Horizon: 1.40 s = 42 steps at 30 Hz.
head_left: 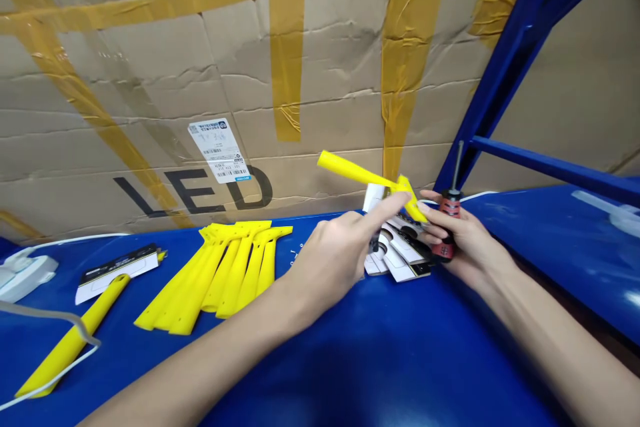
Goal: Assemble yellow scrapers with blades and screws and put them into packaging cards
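Note:
A yellow plastic handle (pixel 353 168) with a short angled head is held up off the table between my hands. My left hand (pixel 335 250) has its index finger on the handle near the head; the other fingers curl in, and the thumb is hidden. A small dark object (pixel 374 242) shows beside those curled fingers; I cannot tell whether they grip it. My right hand (pixel 467 233) wraps round a red and black screwdriver (pixel 449 213), its shaft pointing up. The thumb and fingers of that same hand also meet the lower end of the handle's head.
Several yellow handles (pixel 220 273) lie fanned on the blue table (pixel 320 367). Printed cards (pixel 400 260) lie under my hands. Left are another yellow handle (pixel 75 337), a packaged card (pixel 117 272) and a white power strip (pixel 30 277). Behind stand a carton (pixel 325 80) and blue frame (pixel 500 80).

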Motion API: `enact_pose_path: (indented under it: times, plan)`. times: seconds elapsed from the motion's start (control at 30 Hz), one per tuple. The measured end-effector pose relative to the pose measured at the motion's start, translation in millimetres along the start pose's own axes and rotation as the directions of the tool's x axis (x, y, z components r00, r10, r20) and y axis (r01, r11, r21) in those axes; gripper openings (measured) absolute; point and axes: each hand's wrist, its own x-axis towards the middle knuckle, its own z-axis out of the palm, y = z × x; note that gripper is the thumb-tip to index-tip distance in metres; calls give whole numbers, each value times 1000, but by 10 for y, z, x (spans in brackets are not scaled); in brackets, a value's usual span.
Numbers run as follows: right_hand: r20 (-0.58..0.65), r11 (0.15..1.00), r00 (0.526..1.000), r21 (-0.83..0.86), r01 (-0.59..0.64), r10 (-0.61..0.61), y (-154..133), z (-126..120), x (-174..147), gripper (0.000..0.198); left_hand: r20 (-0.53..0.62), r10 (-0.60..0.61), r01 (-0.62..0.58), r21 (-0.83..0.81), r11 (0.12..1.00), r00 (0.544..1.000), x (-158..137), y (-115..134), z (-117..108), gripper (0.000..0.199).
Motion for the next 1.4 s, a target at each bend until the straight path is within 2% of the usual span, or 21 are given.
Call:
enact_pose_path:
  times: [0.07,0.13,0.23,0.4,0.53,0.57,0.6,0.63,0.67,0.7,0.77,0.8,0.83,0.9,0.97,1.07,1.13,1.2,1.27,1.4]
  plan:
    - [9,999,999,7,42,-42,-69,21,-39,50,-112,-43,27,-141,990,993,76,-51,89,45]
    - [12,996,996,-7,86,-85,-122,34,-68,50,-74,-162,145,-190,971,984,181,-109,204,21]
    - [20,992,993,-38,118,-118,-154,41,-90,51,-9,-205,199,-195,960,979,337,-197,357,23]
    - [37,991,994,-80,105,-102,-117,39,-99,55,29,-120,122,-73,990,992,387,-251,399,34]
    - [85,981,991,-156,112,-100,-85,59,-116,56,21,-21,19,75,997,1000,156,-155,153,34]
    - [95,975,991,-194,111,-94,-79,74,-130,57,13,47,-48,122,991,999,84,-125,53,36]
    - [109,965,990,-237,109,-85,-73,95,-150,58,-21,193,-182,252,950,981,19,-99,-57,37]
    - [127,954,989,-281,107,-73,-66,122,-175,59,-59,311,-266,379,886,949,-35,-79,-174,34]
    - [151,941,987,-321,105,-58,-57,153,-204,59,-94,351,-265,485,834,932,-76,-67,-293,33]
    - [178,929,983,-354,105,-43,-46,186,-237,60,-99,325,-223,543,810,941,-101,-62,-409,37]
    - [251,911,968,-397,109,-7,-18,254,-305,59,3,198,-168,546,821,980,-120,-76,-615,35]
    - [291,904,957,-413,111,15,-1,284,-335,58,98,94,-131,504,854,991,-122,-92,-700,33]
    - [331,897,943,-426,114,37,17,310,-361,57,193,-12,-73,428,901,981,-125,-112,-770,35]
    - [414,889,906,-442,121,82,57,347,-398,52,367,-113,54,168,984,923,-148,-156,-860,42]
    - [477,889,872,-440,128,112,96,370,-416,45,477,-147,234,-128,964,867,-205,-193,-883,39]
    - [511,902,853,-410,131,109,149,397,-426,41,577,-211,495,-393,775,789,-340,-203,-802,30]
    - [500,905,860,-404,129,101,179,410,-431,42,629,-195,588,-507,631,752,-440,-175,-703,25]
    - [483,890,871,-432,145,93,193,408,-435,43,601,-195,605,-616,505,775,-529,-140,-603,18]
    - [481,855,873,-484,185,84,182,380,-436,47,527,-290,601,-692,400,799,-597,-130,-530,16]
    - [507,779,857,-573,257,91,66,263,-411,50,420,-486,602,-734,316,767,-662,-244,-488,19]
